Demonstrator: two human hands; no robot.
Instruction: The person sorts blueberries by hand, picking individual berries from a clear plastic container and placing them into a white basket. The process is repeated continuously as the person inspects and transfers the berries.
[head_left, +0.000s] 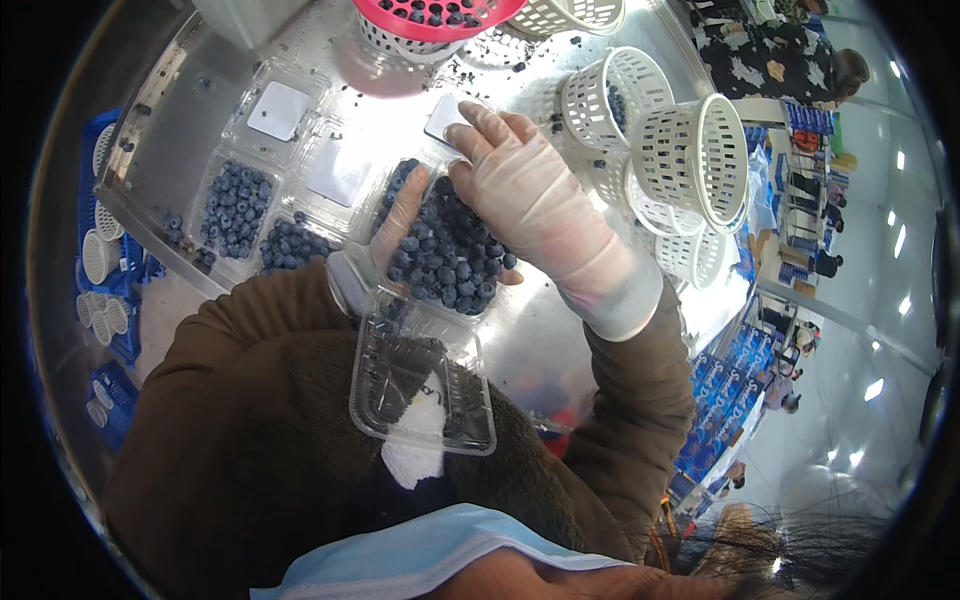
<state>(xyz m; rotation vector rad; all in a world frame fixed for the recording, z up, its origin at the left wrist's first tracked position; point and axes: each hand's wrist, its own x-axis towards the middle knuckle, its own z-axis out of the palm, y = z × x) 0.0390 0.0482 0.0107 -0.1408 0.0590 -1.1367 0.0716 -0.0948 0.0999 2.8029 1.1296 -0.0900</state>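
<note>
Both of my hands wear thin translucent gloves. My left hand (397, 221) holds a clear plastic clamshell full of blueberries (450, 259) from its left side and underneath, with fingertips showing at its right edge. The clamshell's lid (424, 382) hangs open towards my chest. My right hand (525, 191) is over the top of the berries, fingers bent; whether it grips a berry is hidden. Just beyond its fingertips lies a white rectangular pad (444, 120). To the left are another clamshell with blueberries (236, 210) and a partly hidden one with blueberries (294, 244), their lids open.
White slotted baskets (686, 161) stand at the right, one holding berries (616, 105). A pink colander (442, 26) with blueberries sits in a white basket at the far side. Loose berries and debris dot the metal table (375, 82). Blue crates (109, 225) stand beyond its left edge.
</note>
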